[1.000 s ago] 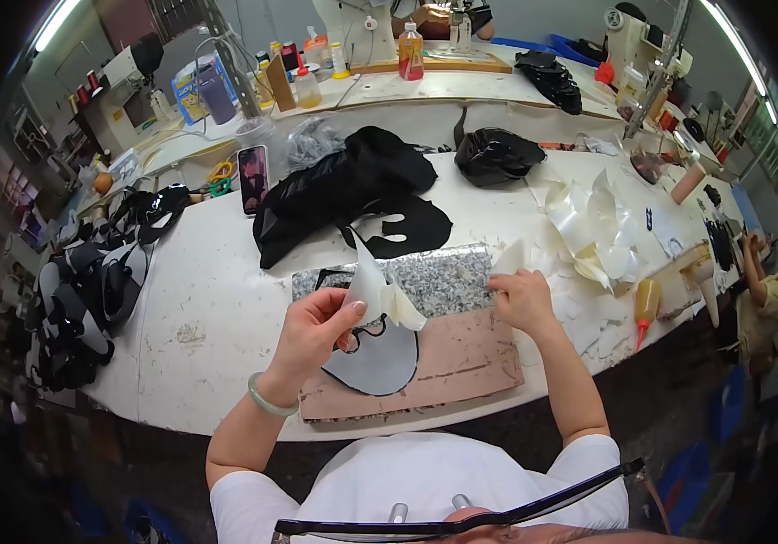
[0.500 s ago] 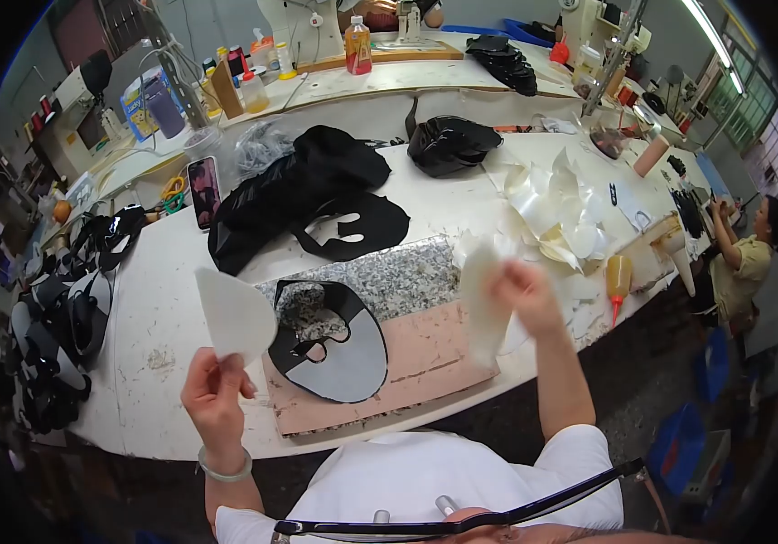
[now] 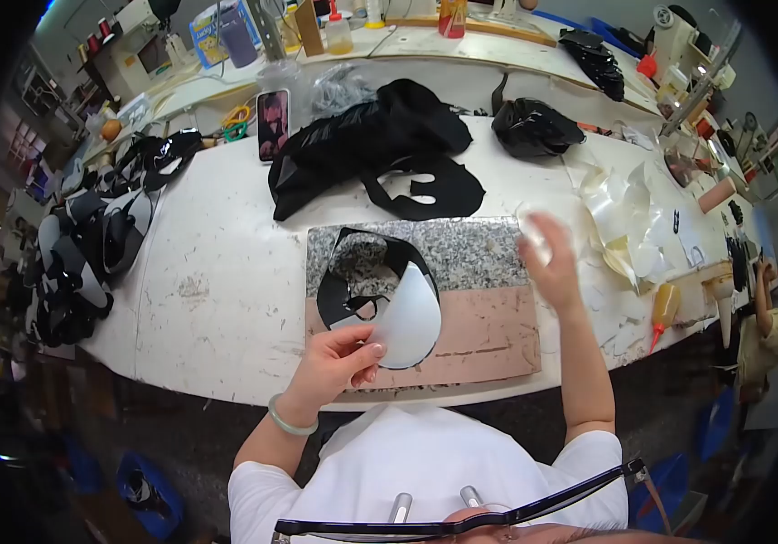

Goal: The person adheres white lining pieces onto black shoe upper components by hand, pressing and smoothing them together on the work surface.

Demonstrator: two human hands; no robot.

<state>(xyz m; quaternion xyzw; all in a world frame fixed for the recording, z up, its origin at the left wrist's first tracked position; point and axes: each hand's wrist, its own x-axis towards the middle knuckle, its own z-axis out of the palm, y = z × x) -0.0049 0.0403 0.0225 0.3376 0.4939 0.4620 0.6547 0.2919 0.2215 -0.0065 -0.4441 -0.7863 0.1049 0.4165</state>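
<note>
My left hand (image 3: 330,367) pinches a pale, curved sheet piece (image 3: 411,317) between thumb and fingers. The sheet lies over the right side of a black cut-out piece (image 3: 334,286), whose grey lower part shows beneath; I cannot tell whether they touch all along. That black piece rests on a board with a speckled stone slab (image 3: 479,258) behind and a pinkish slab (image 3: 488,335) in front. By the board's right end is my right hand (image 3: 552,267), smeared by motion, its fingers apart. A whitish blur shows behind its fingers.
Crumpled whitish sheets (image 3: 624,227) and a yellow glue bottle (image 3: 665,308) lie to the right. Black fabric (image 3: 362,145), a phone (image 3: 273,125) and a black bag (image 3: 534,127) are behind. Black-and-grey pieces (image 3: 90,254) heap up at left. Another person (image 3: 769,331) sits far right.
My left hand has brought the pale sheet rightward onto the black piece. My right hand no longer visibly grips the white sheet it held up. The camera view has shifted.
</note>
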